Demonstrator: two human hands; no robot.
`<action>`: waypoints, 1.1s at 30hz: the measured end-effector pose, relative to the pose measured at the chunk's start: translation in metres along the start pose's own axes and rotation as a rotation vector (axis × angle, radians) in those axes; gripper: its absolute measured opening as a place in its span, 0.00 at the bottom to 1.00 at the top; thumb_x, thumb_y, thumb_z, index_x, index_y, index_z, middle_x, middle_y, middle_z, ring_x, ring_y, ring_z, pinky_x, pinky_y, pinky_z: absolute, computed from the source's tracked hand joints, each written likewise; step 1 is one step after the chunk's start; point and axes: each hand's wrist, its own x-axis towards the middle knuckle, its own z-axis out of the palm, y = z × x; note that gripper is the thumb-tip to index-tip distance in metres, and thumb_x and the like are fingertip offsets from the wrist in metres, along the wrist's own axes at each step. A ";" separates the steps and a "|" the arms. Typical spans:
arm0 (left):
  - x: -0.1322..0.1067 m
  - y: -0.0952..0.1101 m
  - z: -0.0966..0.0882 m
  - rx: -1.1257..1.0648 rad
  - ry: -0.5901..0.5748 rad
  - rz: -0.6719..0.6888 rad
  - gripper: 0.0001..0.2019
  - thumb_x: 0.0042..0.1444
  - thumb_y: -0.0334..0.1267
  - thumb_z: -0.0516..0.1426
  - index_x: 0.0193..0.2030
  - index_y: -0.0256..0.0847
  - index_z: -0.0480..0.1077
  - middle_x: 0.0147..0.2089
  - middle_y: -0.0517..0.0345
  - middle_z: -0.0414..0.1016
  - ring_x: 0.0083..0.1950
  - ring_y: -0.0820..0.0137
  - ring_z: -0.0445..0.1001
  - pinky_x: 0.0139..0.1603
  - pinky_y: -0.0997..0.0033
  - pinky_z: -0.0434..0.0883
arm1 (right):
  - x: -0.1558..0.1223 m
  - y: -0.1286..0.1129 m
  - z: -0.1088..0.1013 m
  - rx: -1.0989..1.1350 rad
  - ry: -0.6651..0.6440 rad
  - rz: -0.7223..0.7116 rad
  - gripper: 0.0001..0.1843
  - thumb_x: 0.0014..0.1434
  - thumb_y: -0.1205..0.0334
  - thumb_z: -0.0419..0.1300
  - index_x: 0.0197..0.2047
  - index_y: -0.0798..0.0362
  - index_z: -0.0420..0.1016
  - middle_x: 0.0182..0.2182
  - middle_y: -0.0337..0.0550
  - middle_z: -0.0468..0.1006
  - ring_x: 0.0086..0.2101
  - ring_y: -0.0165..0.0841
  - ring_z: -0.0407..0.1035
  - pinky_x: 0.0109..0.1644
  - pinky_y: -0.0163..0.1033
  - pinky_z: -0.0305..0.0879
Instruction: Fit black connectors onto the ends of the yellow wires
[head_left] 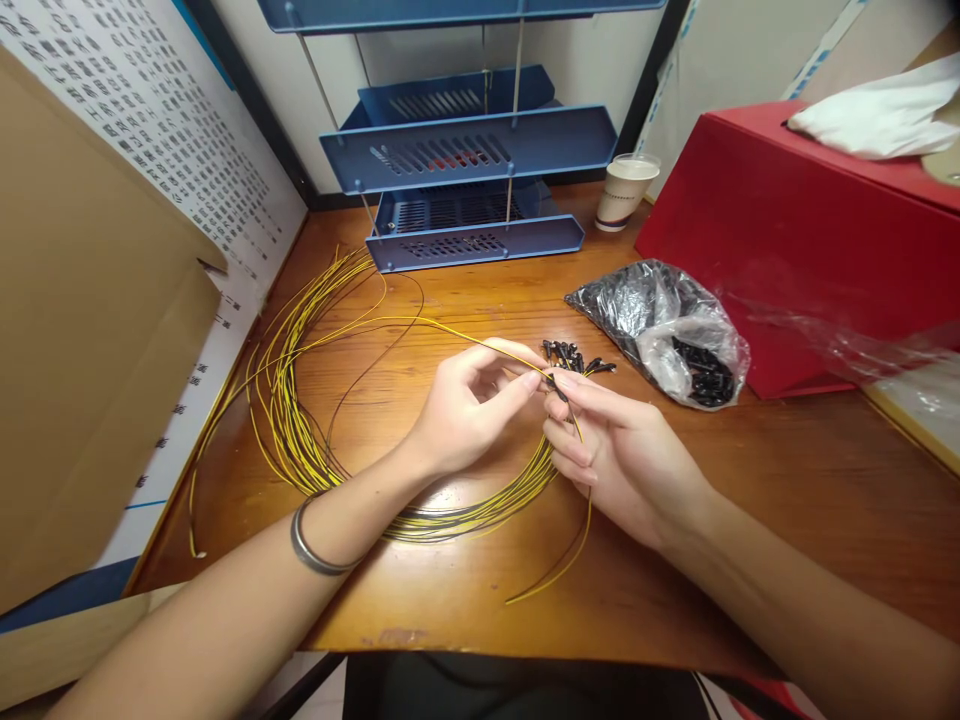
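Note:
My left hand [484, 400] pinches a thin yellow-and-black wire [465, 335] between thumb and fingers. Against its fingertips, my right hand [615, 440] grips a small black sleeve-like piece [557, 388] with the wire running at it. The wire's loose end hangs below my right hand and curls toward the desk's front. Under and around both hands lies a large coil of yellow and black wires [292, 400]. Just behind my fingers sits a cluster of black connector ends [574, 355], partly hidden by the right hand.
A clear plastic bag [652, 320] of small black pieces lies on the wooden desk [465, 600]. Behind stand a blue tiered tray rack [480, 150] and a paper cup [626, 195]. A red tissue box [810, 220] is at right, a cardboard sheet [90, 330] at left.

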 end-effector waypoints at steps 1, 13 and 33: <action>0.000 0.000 0.000 0.000 0.005 0.002 0.07 0.59 0.37 0.64 0.41 0.37 0.75 0.38 0.52 0.81 0.39 0.69 0.80 0.36 0.74 0.75 | 0.000 0.000 0.000 0.002 0.000 0.003 0.05 0.59 0.64 0.64 0.37 0.55 0.72 0.25 0.33 0.68 0.16 0.20 0.56 0.15 0.26 0.53; 0.000 -0.001 0.001 -0.026 0.043 0.029 0.06 0.58 0.35 0.64 0.40 0.35 0.74 0.36 0.53 0.82 0.35 0.71 0.80 0.35 0.75 0.76 | -0.001 0.001 0.001 0.021 -0.008 0.014 0.05 0.63 0.65 0.59 0.35 0.55 0.72 0.25 0.33 0.68 0.15 0.20 0.55 0.16 0.27 0.52; 0.001 0.003 0.003 0.041 0.073 0.019 0.05 0.58 0.36 0.63 0.37 0.36 0.73 0.24 0.60 0.77 0.25 0.74 0.77 0.29 0.77 0.73 | 0.001 0.006 0.002 -0.054 -0.025 0.011 0.05 0.64 0.63 0.59 0.35 0.55 0.71 0.28 0.33 0.68 0.14 0.19 0.55 0.16 0.27 0.52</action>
